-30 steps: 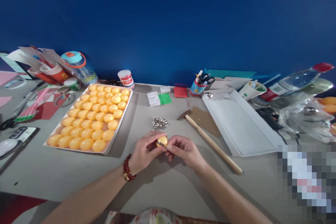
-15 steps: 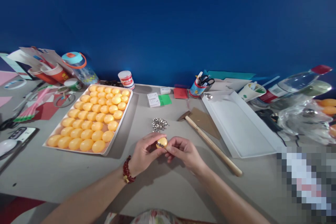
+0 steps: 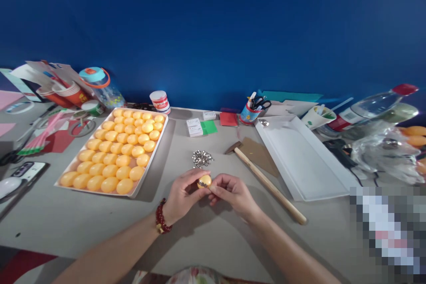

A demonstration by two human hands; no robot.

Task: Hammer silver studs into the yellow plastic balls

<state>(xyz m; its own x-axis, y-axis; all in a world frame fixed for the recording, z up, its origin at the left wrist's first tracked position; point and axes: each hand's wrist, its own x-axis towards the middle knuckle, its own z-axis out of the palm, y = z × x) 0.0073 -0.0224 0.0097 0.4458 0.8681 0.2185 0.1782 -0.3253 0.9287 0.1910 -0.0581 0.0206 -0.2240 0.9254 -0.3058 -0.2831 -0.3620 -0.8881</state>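
Observation:
Both my hands meet over the grey table near its front. My left hand (image 3: 184, 195), with a red bead bracelet at the wrist, grips a small yellow ball (image 3: 205, 181) that has small dark marks on it. My right hand (image 3: 230, 191) is closed in a pinch against the ball's right side; what its fingertips hold, if anything, is too small to make out. A little pile of shiny metal pins (image 3: 201, 158) lies just beyond the hands. To the right of them lies a wooden mallet (image 3: 266, 182).
A white tray (image 3: 151, 164) packed with several yellow balls sits at the left. A white tray (image 3: 308, 159), nearly bare, stands at the right. Cups, a scissors pot (image 3: 250, 111), small boxes, bottles and paper scraps line the back and sides. A phone (image 3: 28, 169) lies far left.
The hands and ball stay almost in place; only the fingers shift slightly around the ball.

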